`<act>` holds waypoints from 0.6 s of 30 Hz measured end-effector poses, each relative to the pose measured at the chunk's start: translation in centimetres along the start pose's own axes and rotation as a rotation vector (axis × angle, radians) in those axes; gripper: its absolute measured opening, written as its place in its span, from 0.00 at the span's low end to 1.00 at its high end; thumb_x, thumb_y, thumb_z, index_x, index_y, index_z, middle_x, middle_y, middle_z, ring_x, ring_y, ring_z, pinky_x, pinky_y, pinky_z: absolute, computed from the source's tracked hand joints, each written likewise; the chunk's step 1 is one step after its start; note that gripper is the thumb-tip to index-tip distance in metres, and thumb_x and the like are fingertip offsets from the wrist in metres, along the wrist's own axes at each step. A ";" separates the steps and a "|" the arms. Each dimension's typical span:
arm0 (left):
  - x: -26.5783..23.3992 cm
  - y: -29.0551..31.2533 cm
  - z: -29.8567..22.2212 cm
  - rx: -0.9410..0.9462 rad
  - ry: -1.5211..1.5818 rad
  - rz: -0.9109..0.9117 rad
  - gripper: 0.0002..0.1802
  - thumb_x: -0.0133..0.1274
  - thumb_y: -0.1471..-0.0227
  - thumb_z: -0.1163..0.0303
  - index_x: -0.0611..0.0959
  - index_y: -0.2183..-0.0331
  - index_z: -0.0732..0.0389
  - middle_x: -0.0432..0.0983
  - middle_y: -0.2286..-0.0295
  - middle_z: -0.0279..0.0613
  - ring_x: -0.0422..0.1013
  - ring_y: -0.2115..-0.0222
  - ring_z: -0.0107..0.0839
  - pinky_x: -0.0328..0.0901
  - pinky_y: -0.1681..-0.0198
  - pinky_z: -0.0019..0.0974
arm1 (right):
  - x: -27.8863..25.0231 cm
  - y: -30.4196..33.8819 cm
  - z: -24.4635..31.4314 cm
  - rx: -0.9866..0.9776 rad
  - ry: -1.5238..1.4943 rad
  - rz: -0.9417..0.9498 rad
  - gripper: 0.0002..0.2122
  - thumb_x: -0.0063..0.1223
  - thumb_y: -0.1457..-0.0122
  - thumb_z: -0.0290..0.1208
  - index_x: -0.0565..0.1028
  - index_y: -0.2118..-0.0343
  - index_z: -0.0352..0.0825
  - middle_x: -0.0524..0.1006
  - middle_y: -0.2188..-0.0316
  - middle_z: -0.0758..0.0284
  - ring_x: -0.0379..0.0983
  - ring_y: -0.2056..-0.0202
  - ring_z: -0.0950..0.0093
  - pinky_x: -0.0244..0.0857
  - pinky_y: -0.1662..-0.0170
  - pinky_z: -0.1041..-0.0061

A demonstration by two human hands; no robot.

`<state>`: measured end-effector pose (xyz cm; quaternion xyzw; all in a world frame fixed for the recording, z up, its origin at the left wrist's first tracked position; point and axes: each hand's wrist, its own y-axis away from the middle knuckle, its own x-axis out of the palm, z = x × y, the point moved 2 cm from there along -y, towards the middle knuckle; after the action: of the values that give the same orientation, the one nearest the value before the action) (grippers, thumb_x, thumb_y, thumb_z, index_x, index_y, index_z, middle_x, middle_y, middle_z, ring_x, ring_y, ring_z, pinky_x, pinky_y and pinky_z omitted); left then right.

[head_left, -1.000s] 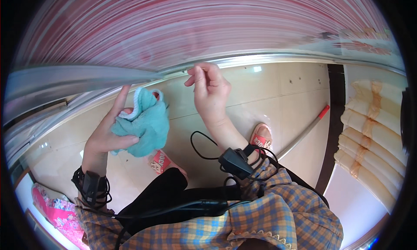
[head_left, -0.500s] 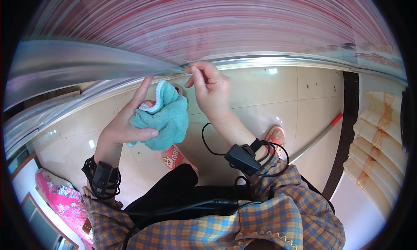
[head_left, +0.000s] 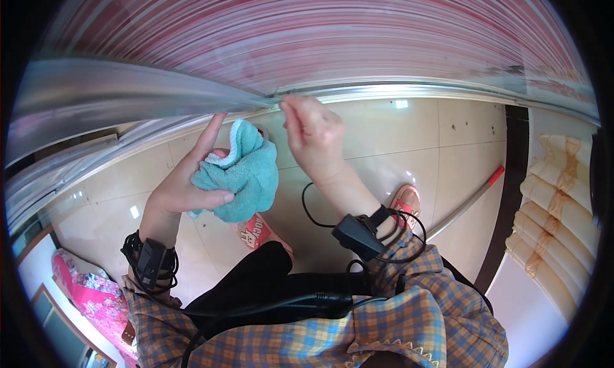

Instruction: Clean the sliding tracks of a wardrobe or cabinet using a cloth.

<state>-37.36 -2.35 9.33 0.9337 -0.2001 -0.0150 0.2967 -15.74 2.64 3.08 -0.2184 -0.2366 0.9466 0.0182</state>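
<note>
A folded teal towel (head_left: 246,179) with a white stitched edge is bunched in my left hand (head_left: 179,179). The thumb lies across the front of the towel, and the index finger reaches up to the metal frame (head_left: 160,86) of a glass panel. My right hand (head_left: 313,134) is closed, its fingers curled together beside the end of that frame, near the metal rail (head_left: 396,90). Whatever those fingertips pinch, if anything, is hidden. Behind the rail stands a glass surface (head_left: 320,35) with red and white streaks.
Pale floor tiles (head_left: 390,134) lie below, with my pink shoes (head_left: 259,230) on them. A pole with a red grip (head_left: 495,176) leans at the right, by cream padded cushions (head_left: 550,208). Flowered pink fabric (head_left: 96,297) is at lower left. Black cables (head_left: 313,205) loop from my right wrist.
My right hand has shifted slightly to the right, away from the frame's end, and its fingers have curled in more. The left hand and towel stay in place.
</note>
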 end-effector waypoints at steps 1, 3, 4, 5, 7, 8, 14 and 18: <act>0.0 0.0 0.1 0.002 -0.001 0.003 0.64 0.65 0.71 0.70 0.45 0.36 0.55 0.68 0.62 0.38 0.63 0.58 0.27 0.54 0.49 0.30 | 0.3 0.0 -0.2 0.000 0.003 -0.003 0.06 0.55 0.48 0.16 0.74 0.67 0.31 0.76 0.78 0.63 0.73 0.82 0.74 0.65 0.79 0.77; 0.0 -0.2 0.8 0.012 0.078 0.004 0.65 0.65 0.71 0.69 0.45 0.36 0.55 0.68 0.62 0.37 0.64 0.58 0.27 0.54 0.50 0.31 | 0.4 0.1 -0.5 -0.077 0.120 -0.012 0.06 0.55 0.49 0.16 0.74 0.67 0.32 0.75 0.78 0.62 0.73 0.82 0.73 0.65 0.79 0.76; 0.1 -0.3 0.8 0.016 0.080 0.013 0.65 0.65 0.71 0.69 0.45 0.36 0.55 0.68 0.62 0.37 0.64 0.58 0.27 0.54 0.50 0.31 | 0.0 0.4 -0.7 -0.078 0.130 -0.013 0.06 0.55 0.49 0.16 0.74 0.67 0.32 0.75 0.78 0.62 0.73 0.82 0.73 0.65 0.79 0.76; 0.1 -0.1 0.7 0.014 0.081 0.006 0.65 0.65 0.71 0.68 0.45 0.36 0.55 0.67 0.63 0.37 0.64 0.59 0.27 0.54 0.50 0.31 | -0.6 0.6 -0.7 -0.016 0.147 -0.010 0.06 0.54 0.48 0.16 0.74 0.67 0.32 0.76 0.78 0.62 0.74 0.82 0.74 0.65 0.79 0.77; 0.0 0.3 0.5 0.013 0.083 0.000 0.65 0.65 0.71 0.68 0.45 0.36 0.55 0.67 0.63 0.37 0.64 0.59 0.27 0.54 0.50 0.31 | -1.8 0.9 -1.4 0.045 0.164 -0.005 0.05 0.54 0.47 0.17 0.74 0.67 0.32 0.76 0.78 0.62 0.74 0.82 0.75 0.66 0.79 0.77; 0.0 0.3 0.4 0.016 0.045 0.013 0.65 0.64 0.71 0.68 0.44 0.36 0.55 0.68 0.63 0.37 0.64 0.59 0.27 0.54 0.50 0.30 | -2.7 1.2 -2.3 0.078 0.193 -0.063 0.05 0.53 0.46 0.17 0.74 0.67 0.32 0.77 0.78 0.63 0.74 0.82 0.76 0.67 0.78 0.78; 0.7 0.1 -0.3 0.001 0.048 0.048 0.64 0.63 0.72 0.68 0.45 0.36 0.55 0.69 0.61 0.38 0.65 0.59 0.27 0.55 0.51 0.30 | -7.1 0.3 -4.4 0.180 0.280 -0.183 0.03 0.54 0.46 0.20 0.74 0.69 0.34 0.75 0.80 0.63 0.73 0.82 0.70 0.67 0.78 0.74; 1.0 0.0 -0.2 0.016 0.114 0.034 0.64 0.62 0.73 0.68 0.46 0.36 0.55 0.71 0.60 0.39 0.66 0.60 0.27 0.57 0.53 0.29 | -8.1 0.0 -4.9 0.146 0.347 -0.195 0.03 0.53 0.45 0.20 0.74 0.68 0.34 0.75 0.80 0.64 0.73 0.83 0.72 0.66 0.79 0.74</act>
<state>-36.41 -2.68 9.60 0.9319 -0.1988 0.0449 0.3001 -6.39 3.66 2.46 -0.3521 -0.1805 0.9033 0.1660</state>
